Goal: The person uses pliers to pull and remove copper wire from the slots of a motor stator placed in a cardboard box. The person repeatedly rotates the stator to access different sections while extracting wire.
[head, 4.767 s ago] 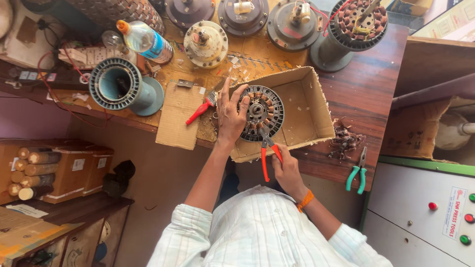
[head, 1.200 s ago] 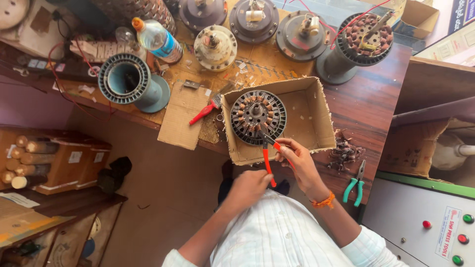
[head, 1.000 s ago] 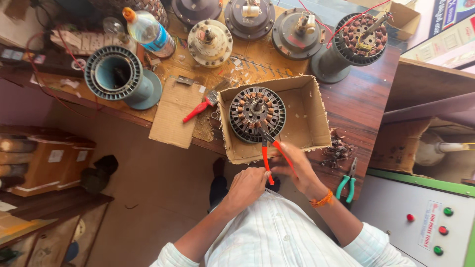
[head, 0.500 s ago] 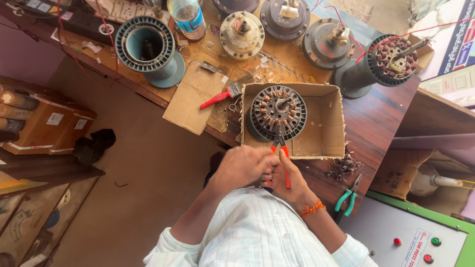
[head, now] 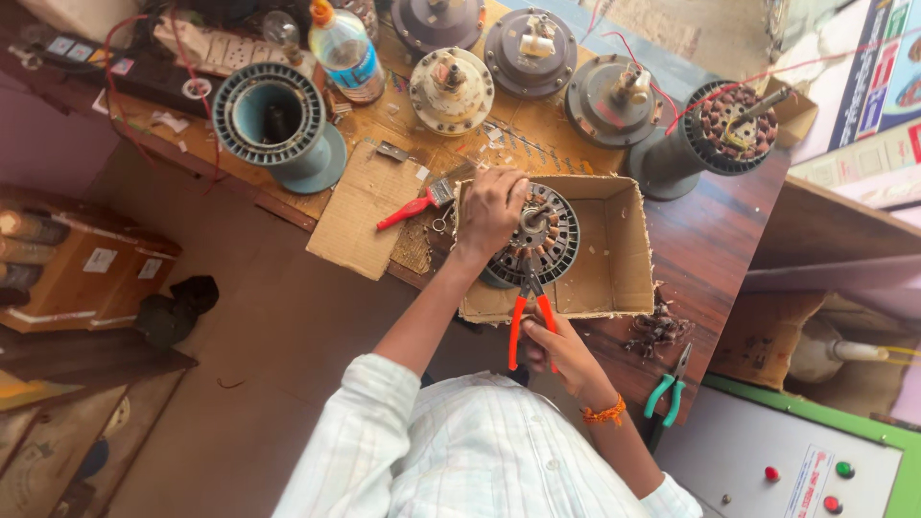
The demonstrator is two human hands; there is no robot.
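1. Shirt sleeves nearest cam, white w/ faint checks; both arms reach fwd over table [head: 739, 249] edge.
2. Right hand [head: 566, 350], orange thread band at wrist, is closed round the orange handles of the pliers [head: 530, 317]; pliers' nose points into the stator windings.
3. Green-handled pliers [head: 669, 388] lie unused on table, right of that hand, just beside a heap of pulled copper wire scraps [head: 657, 328].
4. Fan motor stator [head: 537, 240] sits in left part of an open cardboard box [head: 624, 254] on table. Left hand [head: 491, 206] is laid over its top-left rim, fingers curled down, pressing/steadying it.
5. Step in hand, as I judge: gripping or cutting old winding at stator's near edge w/ the stator braced. Next move prob. needs firm squeeze + pull toward body, left hand keeping stator from lifting or turning.
6. Left of box: red-handled brush [head: 417, 203] on a cardboard sheet [head: 360, 221].
7. Further back: grey wire spool [head: 273, 120], plastic water bottle [head: 347, 53], several motor housings, one more wound stator [head: 734, 120] on a stand at right.
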